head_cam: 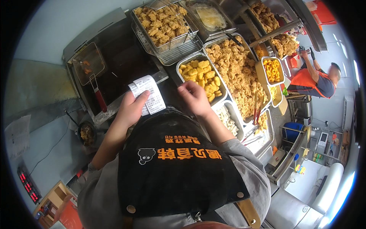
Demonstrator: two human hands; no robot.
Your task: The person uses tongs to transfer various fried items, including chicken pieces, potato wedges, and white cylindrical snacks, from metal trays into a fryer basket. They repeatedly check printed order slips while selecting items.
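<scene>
My left hand (132, 108) holds several overlapping printed paper receipts (155, 97), the thumb pressed on top. Below them the black apron (177, 183) covers my front. To the right, my right hand (196, 97) hovers by the near edge of a metal tray of golden nuggets (200, 73). Its fingers are loosely curled in, with nothing visible in them. A tray of pale stick-shaped pieces (227, 118) lies partly behind my right forearm. Past these stretches a large tray of fried chicken pieces (233, 68), with red-handled tongs (258, 110) resting at its near end.
A deep fryer (123, 54) with dark oil holds a red-handled wire basket (94, 68) at the left. Beyond stands a basket heaped with fried chicken (161, 24). Curly fries fill a small tray (271, 71). A person in an orange apron (310, 80) works at the far right.
</scene>
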